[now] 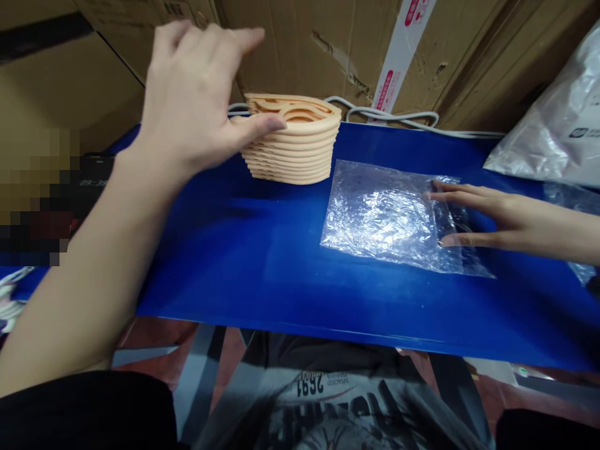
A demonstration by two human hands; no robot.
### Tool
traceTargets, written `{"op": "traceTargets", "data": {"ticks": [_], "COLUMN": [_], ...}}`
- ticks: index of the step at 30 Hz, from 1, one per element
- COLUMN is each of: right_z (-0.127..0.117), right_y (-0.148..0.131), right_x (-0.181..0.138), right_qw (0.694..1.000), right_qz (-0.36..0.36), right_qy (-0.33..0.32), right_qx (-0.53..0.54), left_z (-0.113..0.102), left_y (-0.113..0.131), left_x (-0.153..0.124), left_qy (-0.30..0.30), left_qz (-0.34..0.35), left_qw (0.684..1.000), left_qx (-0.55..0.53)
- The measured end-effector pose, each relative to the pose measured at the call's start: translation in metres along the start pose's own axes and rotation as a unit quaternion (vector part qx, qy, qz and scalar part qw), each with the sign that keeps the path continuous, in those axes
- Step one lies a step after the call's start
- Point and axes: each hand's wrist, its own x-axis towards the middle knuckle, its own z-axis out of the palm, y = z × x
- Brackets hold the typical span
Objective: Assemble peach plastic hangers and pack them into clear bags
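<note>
A stack of peach-coloured plastic pieces [293, 153], with curved cut-outs in the top one, stands at the back of the blue tabletop. I cannot tell what the pieces are. My left hand [192, 94] is raised beside the stack with fingers apart. Its thumb overlaps the stack's upper left edge; whether it touches is unclear. A clear plastic bag [379, 212] lies flat to the right of the stack. Over the bag's right end is my right hand [497, 215], its thumb and fingers spread and the fingertips at the film.
Large cardboard boxes [290, 50] stand behind the blue table [281, 281], with a white cable [398, 117] along their foot. At the back right sits a full whitish plastic bag [557, 131]. A dark object [96, 172] is partly hidden behind my left forearm.
</note>
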Motion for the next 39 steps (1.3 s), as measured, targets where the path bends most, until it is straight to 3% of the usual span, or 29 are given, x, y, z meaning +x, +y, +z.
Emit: {"op": "traceTargets", "data": {"ticks": [6,13,17,21,25,28,31,33,35,39], "right_z": [-0.007,-0.015,-0.015,-0.016,-0.014,-0.006,0.003,0.008,0.009,0.006], "right_y": [-0.017,-0.026,-0.032,-0.041,-0.053,-0.069,-0.091,-0.105,-0.114,-0.116], "right_x": [0.005,0.010,0.008,0.006,0.006,0.008,0.009,0.010,0.009,0.010], "right_qw": [1.000,0.988,0.979,0.969,0.955,0.955,0.946,0.931,0.922,0.916], "right_qz": [-0.002,-0.002,0.000,-0.009,-0.034,-0.046,-0.042,-0.038,-0.019,0.032], "right_qy": [0.010,0.144,0.187,0.230,0.281,0.293,0.266,0.240,0.218,0.151], "right_qx": [0.005,-0.057,-0.075,-0.088,-0.088,-0.001,0.179,0.272,0.320,0.370], "left_z": [0.011,0.012,0.011,0.010,0.009,0.009,0.009,0.009,0.009,0.009], "left_y": [-0.005,-0.005,-0.005,-0.005,0.005,0.026,0.053,0.071,0.086,0.102], "left_x": [0.003,0.002,0.001,0.000,-0.004,-0.011,-0.020,-0.026,-0.032,-0.039], "left_qy": [-0.043,-0.046,-0.047,-0.021,0.060,0.132,0.187,0.169,0.114,0.057], "left_qz": [-0.012,0.010,0.013,0.018,0.038,0.090,0.170,0.228,0.261,0.236], "left_qw": [0.997,0.997,0.998,0.999,0.997,0.985,0.958,0.939,0.934,0.946], "left_qx": [-0.061,-0.053,-0.036,-0.044,-0.037,-0.063,-0.138,-0.194,-0.216,-0.215]}}
